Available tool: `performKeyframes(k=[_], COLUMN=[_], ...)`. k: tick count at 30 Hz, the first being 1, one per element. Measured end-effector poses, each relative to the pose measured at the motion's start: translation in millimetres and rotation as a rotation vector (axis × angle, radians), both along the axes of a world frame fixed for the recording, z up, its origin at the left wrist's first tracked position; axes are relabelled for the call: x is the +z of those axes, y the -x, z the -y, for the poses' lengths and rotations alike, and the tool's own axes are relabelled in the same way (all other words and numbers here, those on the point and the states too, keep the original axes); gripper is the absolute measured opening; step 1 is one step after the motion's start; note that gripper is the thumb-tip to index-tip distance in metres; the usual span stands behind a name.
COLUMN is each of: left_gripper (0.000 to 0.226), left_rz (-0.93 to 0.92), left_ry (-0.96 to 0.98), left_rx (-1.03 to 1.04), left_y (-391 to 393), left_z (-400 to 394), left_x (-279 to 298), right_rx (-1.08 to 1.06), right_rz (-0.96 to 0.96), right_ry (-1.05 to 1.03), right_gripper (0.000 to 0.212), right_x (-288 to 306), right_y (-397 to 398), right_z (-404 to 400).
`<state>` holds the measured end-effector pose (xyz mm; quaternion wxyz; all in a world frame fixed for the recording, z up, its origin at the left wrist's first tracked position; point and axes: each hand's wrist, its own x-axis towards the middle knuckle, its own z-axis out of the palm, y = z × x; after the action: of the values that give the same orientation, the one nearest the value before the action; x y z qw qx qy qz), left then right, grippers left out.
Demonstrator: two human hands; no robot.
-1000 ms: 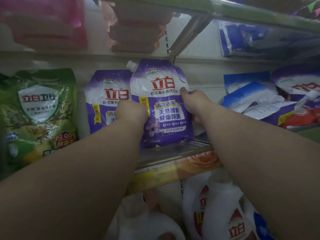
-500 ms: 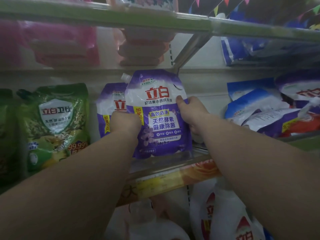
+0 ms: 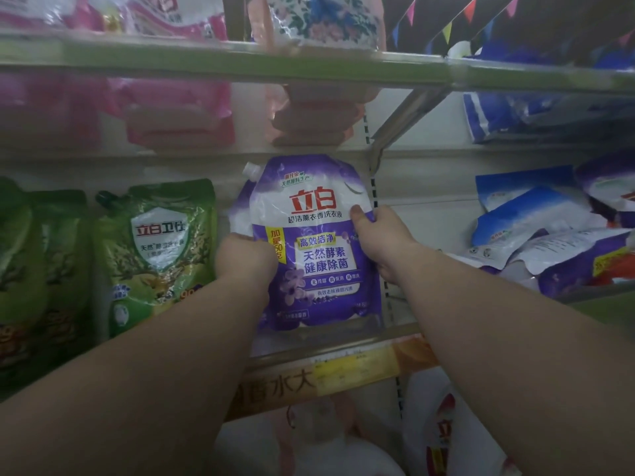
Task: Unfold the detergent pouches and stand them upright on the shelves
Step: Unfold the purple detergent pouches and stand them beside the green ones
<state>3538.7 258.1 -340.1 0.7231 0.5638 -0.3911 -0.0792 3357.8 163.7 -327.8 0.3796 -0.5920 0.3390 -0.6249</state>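
A purple detergent pouch [image 3: 318, 214] with a white spout at its top left stands upright on the middle shelf [image 3: 330, 341]. My left hand [image 3: 245, 257] grips its left edge. My right hand [image 3: 381, 237] grips its right edge, thumb on the front. Directly behind it stands a second purple pouch [image 3: 239, 214], almost wholly hidden; only a strip shows at the left. More purple, blue and white pouches [image 3: 549, 242] lie flat in a heap on the shelf to the right.
Green pouches [image 3: 156, 249] stand upright left of the purple ones. Pink packs [image 3: 178, 111] fill the shelf above. A slanted metal bracket [image 3: 405, 121] hangs just over the pouch. White detergent jugs [image 3: 443, 434] stand on the shelf below.
The held pouch has shifted left and now covers nearly all of the purple pouch behind it. The view has tilted up, showing more of the upper shelf.
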Motion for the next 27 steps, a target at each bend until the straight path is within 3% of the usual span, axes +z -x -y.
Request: performKeyframes(k=[27], left_gripper=[0.005], left_rz=[0.074], left_ry=[0.014], left_rx=[0.044], left_y=[-46.6], left_z=[-12.7], left_x=[-8.7], right_rx=[0.129], right_rz=[0.008], right_ry=[-0.01], right_gripper=[0.032], right_x=[-7.1], right_y=[-41.3], right_z=[-25.6])
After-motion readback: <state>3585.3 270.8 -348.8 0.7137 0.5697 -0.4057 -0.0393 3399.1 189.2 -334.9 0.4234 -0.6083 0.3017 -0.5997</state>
